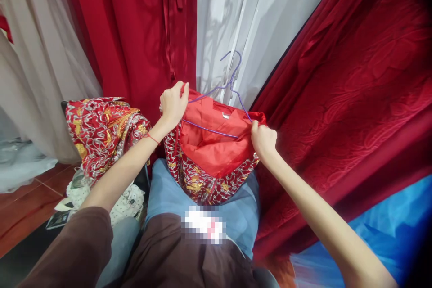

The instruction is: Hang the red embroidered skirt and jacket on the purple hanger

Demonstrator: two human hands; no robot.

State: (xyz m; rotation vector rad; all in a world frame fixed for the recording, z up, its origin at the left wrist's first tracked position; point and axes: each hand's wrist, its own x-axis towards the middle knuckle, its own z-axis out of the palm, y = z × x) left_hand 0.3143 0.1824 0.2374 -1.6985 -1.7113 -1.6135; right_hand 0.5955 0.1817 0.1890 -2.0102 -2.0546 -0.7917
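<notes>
A red garment with gold and silver embroidery and a plain red lining (209,153) hangs open between the person's two hands, above the lap of their blue jeans (168,193). Its embroidered outer face shows along the lower edge, while the smooth lining faces the camera. A thin purple wire hanger (232,83) sits in the garment's top opening: its hook stands up above the cloth, its sloping shoulders run down to either side, and its lower bar crosses the lining.

The left hand (173,104) is closed in a fist on the garment's upper left edge, right where the hanger's left end meets the cloth. A thin red string circles that wrist. The right hand (263,139) is closed on the upper right corner of the garment, beside the hanger's right end; whether the fingers also pinch the wire there cannot be told.

To the left of the left forearm, a second red embroidered garment (101,130) lies draped in a heap, with a white patterned cloth (128,202) below it. Behind the hands hang a plain red satin drape (135,31) and sheer white fabric (236,18). A dark red textured cloth (354,99) fills the right side, with bright blue fabric (388,225) at the lower right. The person wears brown sleeves (84,252).
</notes>
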